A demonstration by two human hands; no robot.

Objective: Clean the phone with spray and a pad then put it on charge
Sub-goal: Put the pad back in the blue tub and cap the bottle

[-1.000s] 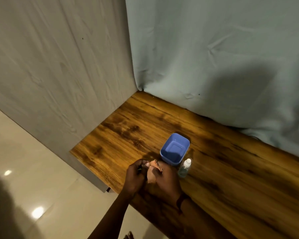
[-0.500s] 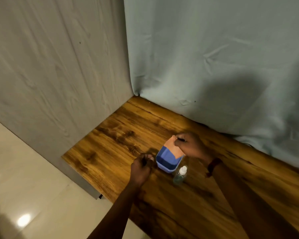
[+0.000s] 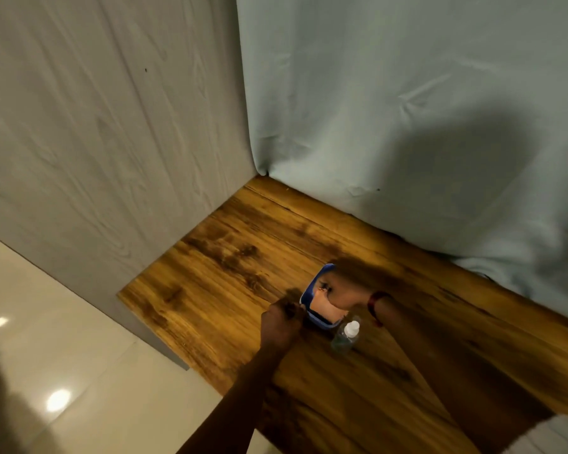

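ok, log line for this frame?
right hand: pad in tub | left hand: fisted by tub | bottle: upright | phone: unseen

The desk (image 3: 236, 280) is wood-look, amber with dark streaked grain and a soft sheen. The tub (image 3: 322, 322) looks like smooth blue plastic. Inside it lies a peach pad (image 3: 330, 311), matt and soft-looking. The bottle (image 3: 345, 337) is clear plastic with a white cap. Behind hangs pale blue cloth (image 3: 391, 109), matt and creased; the wall (image 3: 95, 126) at left has a grey, matt, grain-textured face. The floor (image 3: 63, 371) is glossy cream tile with bright light spots.
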